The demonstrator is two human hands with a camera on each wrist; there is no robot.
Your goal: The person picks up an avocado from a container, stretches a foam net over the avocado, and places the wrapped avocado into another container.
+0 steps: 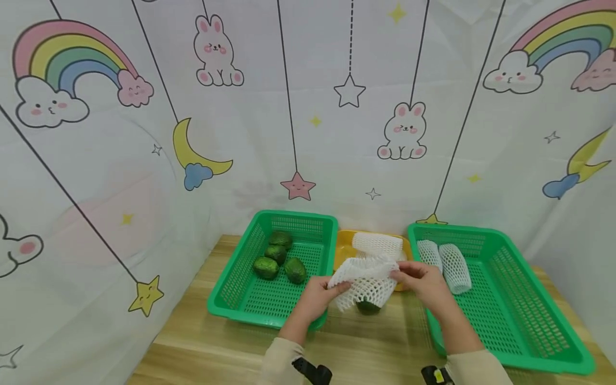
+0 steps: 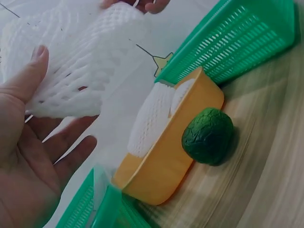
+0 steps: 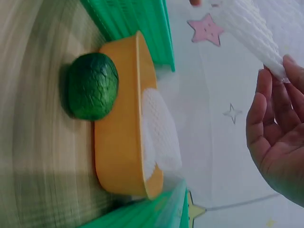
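Observation:
A white foam net sleeve (image 1: pixel 364 283) is stretched between both hands, raised over the table. My left hand (image 1: pixel 318 299) pinches its left edge between thumb and fingers, and in the left wrist view the thumb lies across the mesh (image 2: pixel 71 76). At the other end, my right hand (image 1: pixel 425 283) pinches the sleeve's edge with thumb and fingertips. Below and behind the sleeve, a dark green, wrinkled avocado (image 2: pixel 208 136) rests on the wooden table in front of the yellow basket (image 3: pixel 118 137); the sleeve partly hides it in the head view.
The left green basket (image 1: pixel 226 310) holds several avocados (image 1: pixel 276 252). More white foam sleeves (image 1: pixel 377 244) lie in the yellow basket at the back. In the right green basket (image 1: pixel 544 353) are two sleeve-wrapped pieces (image 1: pixel 455 269). A printed curtain (image 1: pixel 308 107) hangs behind the table.

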